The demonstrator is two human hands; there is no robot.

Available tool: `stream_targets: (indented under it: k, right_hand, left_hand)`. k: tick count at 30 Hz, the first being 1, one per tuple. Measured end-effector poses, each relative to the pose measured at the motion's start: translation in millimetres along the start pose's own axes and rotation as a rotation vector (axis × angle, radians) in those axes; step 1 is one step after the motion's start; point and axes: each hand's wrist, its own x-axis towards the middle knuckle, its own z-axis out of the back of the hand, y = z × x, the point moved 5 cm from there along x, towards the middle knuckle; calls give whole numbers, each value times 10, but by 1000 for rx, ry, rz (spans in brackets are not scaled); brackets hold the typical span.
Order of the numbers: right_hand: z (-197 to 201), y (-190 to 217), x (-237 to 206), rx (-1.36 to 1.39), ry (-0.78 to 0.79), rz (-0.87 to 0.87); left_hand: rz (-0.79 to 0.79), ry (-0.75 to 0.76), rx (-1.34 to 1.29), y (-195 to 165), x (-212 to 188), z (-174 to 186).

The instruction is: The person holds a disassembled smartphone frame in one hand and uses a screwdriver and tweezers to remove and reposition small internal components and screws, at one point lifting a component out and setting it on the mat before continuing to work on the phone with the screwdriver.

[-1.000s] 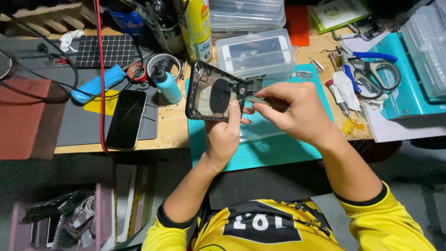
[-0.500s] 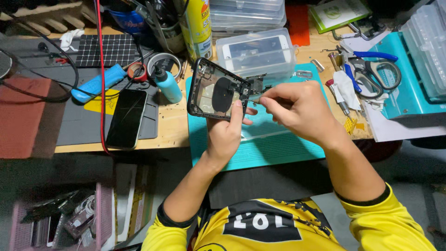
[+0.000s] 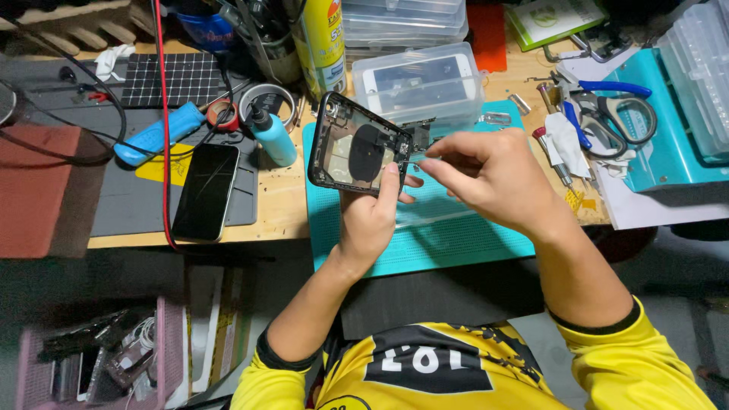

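Head view: left hand (image 3: 370,220) props phone housing (image 3: 357,146), right hand (image 3: 493,178) pinching.

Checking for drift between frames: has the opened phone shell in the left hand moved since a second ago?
No, hardly at all. The phone shell in the left hand stays just below the clear plastic box, over the teal mat.

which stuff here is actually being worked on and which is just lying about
In use: phone shell, held up by the left hand; right hand pinching at its edge; teal mat underneath.

Lying about: black phone, blue bottle, scissors, spray can.
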Motion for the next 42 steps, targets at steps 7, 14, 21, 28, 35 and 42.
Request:
stream_targets:
  k: [7, 14, 21, 28, 35, 42]
  right_hand:
    - [42, 102, 1, -27, -16, 99]
    - [79, 207, -9, -73, -18, 174]
    - [117, 233, -3, -59, -89, 123]
    - [170, 342, 4, 2, -68, 173]
    - [160, 353, -1, 40, -134, 207]
    - [79, 293, -32, 187, -214, 281]
  left_hand:
    - [15, 6, 17, 13, 4, 13]
    - [2, 13, -22, 39, -1, 12]
    - [47, 50, -132, 68, 10, -3]
    - [109, 62, -182, 58, -4, -3]
    - [190, 126, -274, 19, 31, 7]
    - [323, 170, -404, 23, -12, -61]
